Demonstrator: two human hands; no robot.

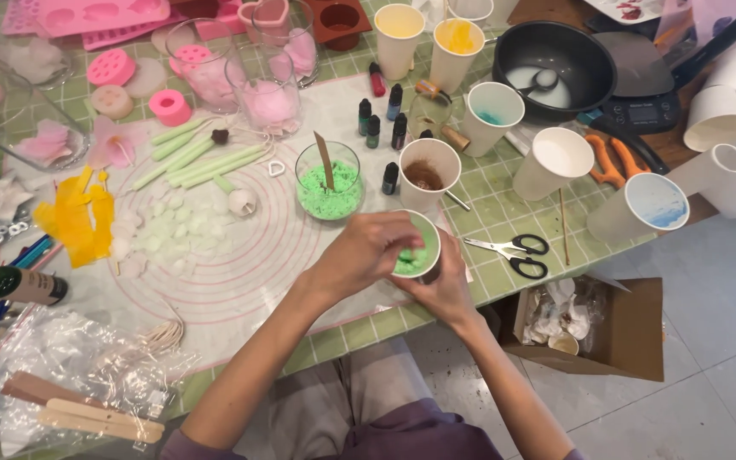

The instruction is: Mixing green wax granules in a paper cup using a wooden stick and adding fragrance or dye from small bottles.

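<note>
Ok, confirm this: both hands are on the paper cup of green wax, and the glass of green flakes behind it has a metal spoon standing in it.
Not quite. The head view shows a wooden stick, not a metal spoon, standing in the glass of green flakes. The rest holds: the left hand and right hand are on the cup.

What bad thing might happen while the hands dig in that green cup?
The paper cup sits near the table's edge, gripped by the right hand while the left hand reaches inside; it might tip onto the lap. The left arm could also knock the glass of green crumbs or the scissors.
</note>
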